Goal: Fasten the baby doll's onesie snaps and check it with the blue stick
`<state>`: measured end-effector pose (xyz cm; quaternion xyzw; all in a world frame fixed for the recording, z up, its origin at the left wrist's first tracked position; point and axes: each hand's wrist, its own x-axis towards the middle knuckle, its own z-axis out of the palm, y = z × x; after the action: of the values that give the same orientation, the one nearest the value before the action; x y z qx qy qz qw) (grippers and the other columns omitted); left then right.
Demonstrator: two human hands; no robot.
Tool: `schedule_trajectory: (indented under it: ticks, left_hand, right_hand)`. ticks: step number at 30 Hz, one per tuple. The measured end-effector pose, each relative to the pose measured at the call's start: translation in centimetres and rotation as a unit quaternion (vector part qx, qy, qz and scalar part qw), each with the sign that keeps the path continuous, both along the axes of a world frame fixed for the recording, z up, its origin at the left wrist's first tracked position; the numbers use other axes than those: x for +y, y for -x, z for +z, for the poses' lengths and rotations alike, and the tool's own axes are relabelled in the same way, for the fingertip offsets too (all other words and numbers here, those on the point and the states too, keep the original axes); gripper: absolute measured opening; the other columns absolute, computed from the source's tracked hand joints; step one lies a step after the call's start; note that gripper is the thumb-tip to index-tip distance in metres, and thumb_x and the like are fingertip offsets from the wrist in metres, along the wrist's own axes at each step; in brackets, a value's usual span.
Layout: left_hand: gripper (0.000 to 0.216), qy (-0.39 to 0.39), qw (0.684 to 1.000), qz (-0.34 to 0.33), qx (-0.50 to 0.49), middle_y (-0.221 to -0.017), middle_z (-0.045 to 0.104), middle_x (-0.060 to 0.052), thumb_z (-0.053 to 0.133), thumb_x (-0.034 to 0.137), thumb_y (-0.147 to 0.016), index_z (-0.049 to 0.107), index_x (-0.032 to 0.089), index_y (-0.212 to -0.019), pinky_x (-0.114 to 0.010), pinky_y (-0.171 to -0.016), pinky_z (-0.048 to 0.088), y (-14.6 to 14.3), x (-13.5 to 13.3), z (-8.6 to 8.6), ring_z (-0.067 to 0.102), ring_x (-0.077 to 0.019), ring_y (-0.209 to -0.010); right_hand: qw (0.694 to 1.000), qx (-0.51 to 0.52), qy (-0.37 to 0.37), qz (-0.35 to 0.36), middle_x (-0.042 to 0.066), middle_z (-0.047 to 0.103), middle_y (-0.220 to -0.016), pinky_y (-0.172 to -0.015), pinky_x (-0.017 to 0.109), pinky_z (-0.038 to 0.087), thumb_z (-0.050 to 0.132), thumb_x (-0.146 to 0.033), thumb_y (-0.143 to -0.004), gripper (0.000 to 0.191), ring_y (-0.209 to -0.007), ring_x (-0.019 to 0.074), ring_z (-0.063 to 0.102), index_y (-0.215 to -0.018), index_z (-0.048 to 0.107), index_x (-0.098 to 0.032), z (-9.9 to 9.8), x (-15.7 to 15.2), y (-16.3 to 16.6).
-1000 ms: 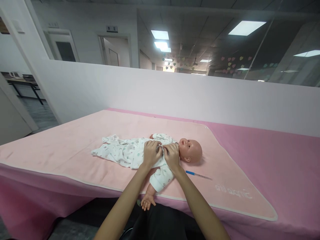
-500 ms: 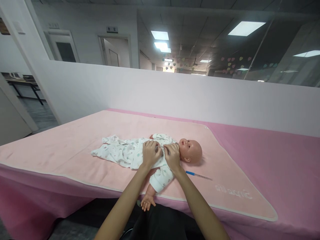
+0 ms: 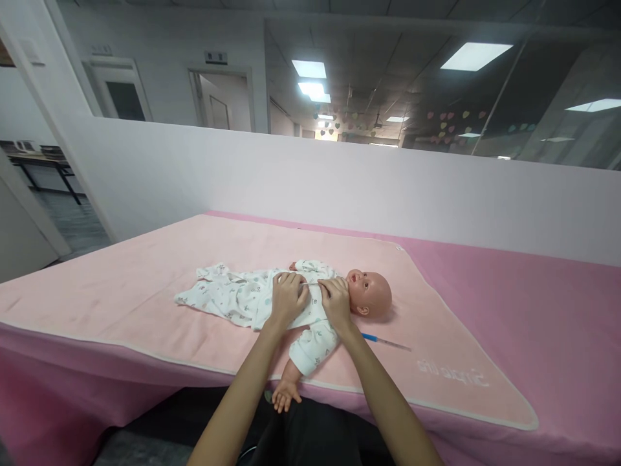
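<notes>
A baby doll [image 3: 371, 294] lies on its back, head to the right, in a white patterned baby outfit [image 3: 242, 298]. Over its chest, my left hand [image 3: 288, 299] and my right hand [image 3: 336, 301] pinch a thin white tie [image 3: 311, 283] stretched between them. Both sets of fingers are closed, and the tie's ends are hidden within them. My right hand is close to the doll's chin. The doll's near arm [image 3: 313, 349] reaches toward me, its hand hanging over the table edge. Beside my right forearm lies a slim stick with a blue end [image 3: 385, 342].
Beneath the doll is a pale pink mat [image 3: 145, 272] with white edging, spread over a darker pink cloth [image 3: 557, 310]. A low white partition [image 3: 310, 181] with glass above it borders the far side. The table's near edge runs just before my lap.
My left hand has shifted slightly left, so the gap between my hands is wider and more of the tie shows. The doll and the blue-ended stick stay in place.
</notes>
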<state>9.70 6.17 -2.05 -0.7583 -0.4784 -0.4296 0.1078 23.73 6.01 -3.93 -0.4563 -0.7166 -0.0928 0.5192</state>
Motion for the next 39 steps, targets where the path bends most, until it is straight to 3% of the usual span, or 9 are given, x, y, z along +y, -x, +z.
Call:
schedule_trajectory:
  ticks: [5, 10, 14, 31, 36, 39]
  left_hand:
    - [0.012, -0.001, 0.999, -0.023, 0.026, -0.081, 0.061, -0.004, 0.042, 0.022, -0.079, 0.054, 0.021, -0.077, -0.041, -0.088, 0.030, 1.5, 0.0, -0.1, 0.052, -0.0215, -0.084]
    - [0.012, 0.007, 1.000, 0.006, 0.021, -0.083, 0.061, -0.004, 0.043, 0.021, -0.077, 0.055, 0.022, -0.079, -0.040, -0.086, 0.031, 4.2, -0.5, -0.6, 0.051, -0.0215, -0.083]
    - [0.014, 0.015, 1.000, 0.010, 0.017, -0.086, 0.061, -0.003, 0.043, 0.022, -0.077, 0.056, 0.023, -0.082, -0.040, -0.086, 0.030, 5.4, -0.9, -0.8, 0.051, -0.0213, -0.085]
    - [0.012, 0.019, 1.000, -0.014, 0.017, -0.080, 0.061, -0.003, 0.041, 0.022, -0.079, 0.052, 0.020, -0.076, -0.038, -0.087, 0.030, 4.8, -0.9, -1.0, 0.052, -0.0195, -0.081]
    - [0.020, 0.019, 1.000, 0.006, 0.003, -0.097, 0.061, -0.005, 0.043, 0.024, -0.079, 0.055, 0.021, -0.095, -0.038, -0.088, 0.030, 4.4, -1.2, -0.9, 0.051, -0.0216, -0.091]
    - [0.019, 0.020, 1.000, 0.004, 0.012, -0.099, 0.061, -0.005, 0.042, 0.026, -0.081, 0.057, 0.021, -0.091, -0.040, -0.089, 0.028, 4.2, -1.2, -0.9, 0.051, -0.0220, -0.093]
  right_hand:
    - [1.000, 0.010, 0.021, -0.007, 0.005, 0.064, -0.084, -0.078, 0.033, 0.040, 0.041, -0.016, -0.085, 0.022, -0.083, 0.0183, 0.054, -0.092, 0.062, -0.019, -0.1, 0.2, -0.1]
    - [0.999, 0.024, 0.023, -0.015, 0.008, 0.062, -0.093, -0.080, 0.034, 0.041, 0.034, -0.014, -0.086, 0.031, -0.089, 0.0195, 0.053, -0.109, 0.055, -0.017, -0.3, 0.3, -0.2]
    - [0.999, 0.011, 0.028, -0.021, 0.008, 0.063, -0.090, -0.078, 0.034, 0.042, 0.033, -0.013, -0.086, 0.031, -0.087, 0.0201, 0.053, -0.106, 0.057, -0.016, -0.4, 0.4, -0.2]
    - [0.998, 0.002, 0.055, -0.022, 0.007, 0.063, -0.089, -0.079, 0.031, 0.040, 0.032, -0.012, -0.085, 0.030, -0.087, 0.0186, 0.051, -0.098, 0.060, -0.015, -0.2, 0.0, -0.1]
    - [0.998, 0.001, 0.059, -0.024, 0.007, 0.062, -0.089, -0.079, 0.031, 0.040, 0.032, -0.011, -0.085, 0.030, -0.087, 0.0186, 0.051, -0.097, 0.060, -0.015, -0.2, -0.1, -0.2]
    - [0.998, 0.001, 0.059, -0.027, 0.007, 0.062, -0.089, -0.079, 0.031, 0.039, 0.032, -0.012, -0.085, 0.030, -0.086, 0.0187, 0.051, -0.097, 0.059, -0.015, -0.2, 0.0, -0.1]
